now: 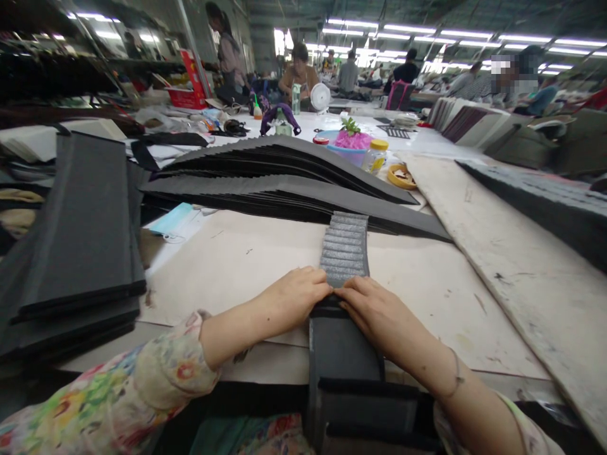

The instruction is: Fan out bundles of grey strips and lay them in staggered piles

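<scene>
A row of overlapping narrow grey strips (344, 246) runs away from me down the middle of the work table (246, 259). At its near end lies a dark grey board piece (342, 354). My left hand (294, 297) and my right hand (374, 313) rest side by side on the near end of the row, fingers curled down and pressing on the strips and the board. Neither hand lifts anything clear of the table.
Large fanned stacks of black sheets (284, 177) lie across the table beyond the strips. More dark boards (80, 240) are piled at left, a long pale plank (502, 253) at right. A pink bowl (351, 144), a jar (377, 155) and other people sit farther back.
</scene>
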The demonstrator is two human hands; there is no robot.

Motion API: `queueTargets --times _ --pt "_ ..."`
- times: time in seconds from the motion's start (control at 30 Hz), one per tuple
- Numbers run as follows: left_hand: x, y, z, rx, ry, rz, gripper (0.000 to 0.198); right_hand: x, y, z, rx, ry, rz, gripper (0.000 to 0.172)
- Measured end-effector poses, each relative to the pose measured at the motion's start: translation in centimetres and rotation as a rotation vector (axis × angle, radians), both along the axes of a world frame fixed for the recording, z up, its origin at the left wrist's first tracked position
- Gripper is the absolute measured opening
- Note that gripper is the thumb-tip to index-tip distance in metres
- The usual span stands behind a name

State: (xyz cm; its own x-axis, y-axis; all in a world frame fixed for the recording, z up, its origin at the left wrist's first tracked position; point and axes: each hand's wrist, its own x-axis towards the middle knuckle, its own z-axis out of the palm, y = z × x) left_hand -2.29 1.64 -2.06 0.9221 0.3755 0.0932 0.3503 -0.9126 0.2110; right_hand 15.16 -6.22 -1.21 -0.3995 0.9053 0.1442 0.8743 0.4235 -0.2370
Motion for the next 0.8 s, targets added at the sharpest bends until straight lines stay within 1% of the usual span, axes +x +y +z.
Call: queueTargets --times 0.1,0.17,0.3,0.37,0.47,0.57,0.63,0.7,0.8 --pt "-0.7 -0.3 -0.6 0.043 -0.012 -0.005 0.024 0.0 -0.2 0.0 0.025 -0.034 0.013 0.017" --pt "-1.4 -0.6 -1.0 0.017 -0.056 0.007 0.027 0.1 -0.5 -0.2 0.036 -0.017 0.004 0.019" --pt "-2.8 -1.3 -1.5 -0.041 -0.119 0.063 0.032 0.3 -1.1 -0.7 0.109 -0.004 -0.074 0.022" --pt "-3.3 -1.3 -1.3 -0.085 -0.129 0.074 0.033 0.2 -1.3 -0.9 0.136 -0.007 -0.092 0.024" --pt "-3.6 -0.3 -0.4 -0.180 -0.076 0.084 0.030 0.1 -1.4 -1.0 0.143 -0.013 -0.095 0.023" --pt "-3.3 1.4 0.7 -0.250 -0.017 0.179 0.025 0.0 -1.5 -0.9 0.154 -0.019 -0.096 0.023" --pt "-2.6 2.5 1.0 -0.282 -0.022 0.257 0.026 0.0 -1.5 -0.9 0.166 -0.017 -0.103 0.023" --pt "-1.6 3.2 1.0 -0.313 -0.030 0.300 0.028 -0.1 -1.7 -1.0 0.179 -0.010 -0.108 0.024" --pt "-0.1 3.7 0.7 -0.344 -0.037 0.322 0.026 -0.2 -1.9 -1.1 0.193 -0.010 -0.110 0.024"
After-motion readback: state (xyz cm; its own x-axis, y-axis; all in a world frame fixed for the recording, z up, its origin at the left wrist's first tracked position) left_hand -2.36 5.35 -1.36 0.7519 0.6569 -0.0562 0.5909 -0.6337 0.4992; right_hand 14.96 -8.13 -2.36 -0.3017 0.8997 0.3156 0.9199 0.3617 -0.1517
